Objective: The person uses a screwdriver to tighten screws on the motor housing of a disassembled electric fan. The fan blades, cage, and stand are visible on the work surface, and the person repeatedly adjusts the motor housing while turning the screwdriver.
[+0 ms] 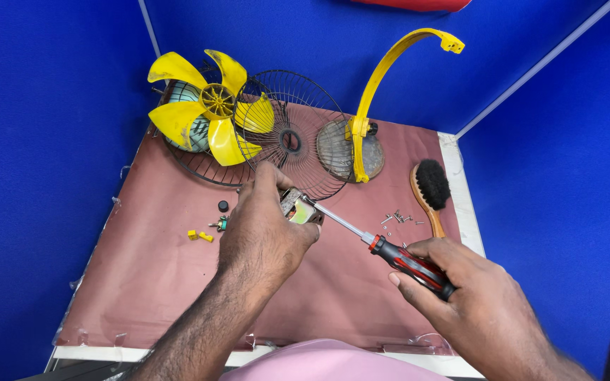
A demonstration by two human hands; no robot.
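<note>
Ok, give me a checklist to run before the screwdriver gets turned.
1. Left hand grips the motor part: ok.
2. Right hand grips the screwdriver by its handle: ok.
3. Tip seated in a screw head: cannot tell, hidden at the part.
4. Loose screws lie together on the mat: ok.
5. Blade and grille lie clear of both hands: ok.

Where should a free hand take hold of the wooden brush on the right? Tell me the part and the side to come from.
Grip the brush by its bare wooden handle, coming from the near side. The black bristle head points toward the far wall and the handle runs back toward the right hand, where the screwdriver partly covers its end. Small screws lie just left, so stay right of them.
</note>
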